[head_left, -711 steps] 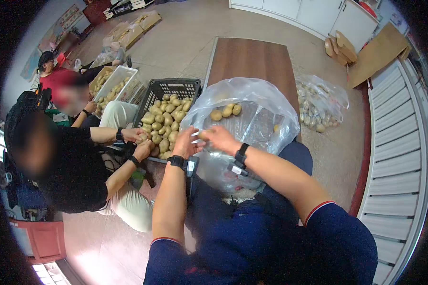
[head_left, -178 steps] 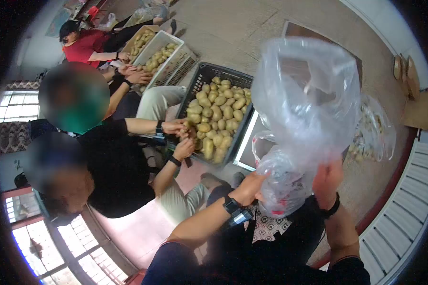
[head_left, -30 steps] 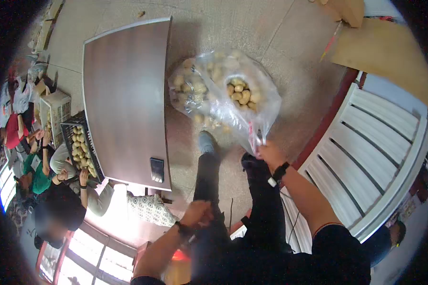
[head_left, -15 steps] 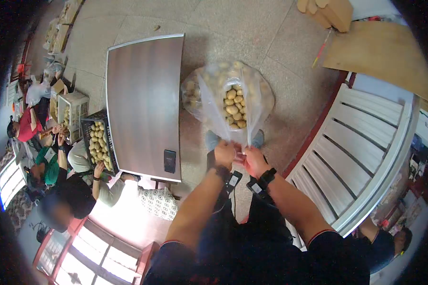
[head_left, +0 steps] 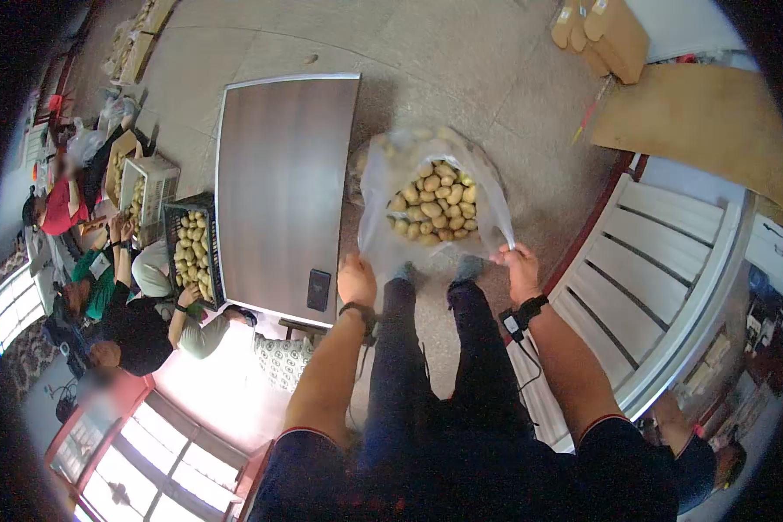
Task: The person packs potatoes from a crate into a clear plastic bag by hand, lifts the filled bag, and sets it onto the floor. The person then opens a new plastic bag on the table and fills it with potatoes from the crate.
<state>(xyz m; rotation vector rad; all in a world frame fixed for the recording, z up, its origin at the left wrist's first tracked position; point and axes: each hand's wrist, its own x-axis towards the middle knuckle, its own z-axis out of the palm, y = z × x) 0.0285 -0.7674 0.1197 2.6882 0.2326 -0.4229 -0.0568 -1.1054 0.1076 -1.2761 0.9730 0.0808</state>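
Note:
On the floor in front of my feet stands a large clear plastic bag [head_left: 489,187] full of potatoes [head_left: 441,202]. Its mouth is spread wide, so many of the potatoes show. My left hand [head_left: 357,280] is closed on the left side of the bag's rim. On the right side, my right hand [head_left: 519,265] pinches the rim between thumb and fingers. Both arms reach forward and stand well apart, with the bag's near edge stretched between them.
Left of the bag is a brown table [head_left: 283,191] with a phone [head_left: 319,290] on it. Beyond it are a black crate [head_left: 176,228] of potatoes, a white crate [head_left: 167,184] and several seated people. A white slatted bench [head_left: 648,261] stands at right, cardboard boxes [head_left: 618,39] behind.
My hands have moved apart from close together, pulling the bag's mouth from a narrow gap to a wide opening. More potatoes show. The view has shifted slightly.

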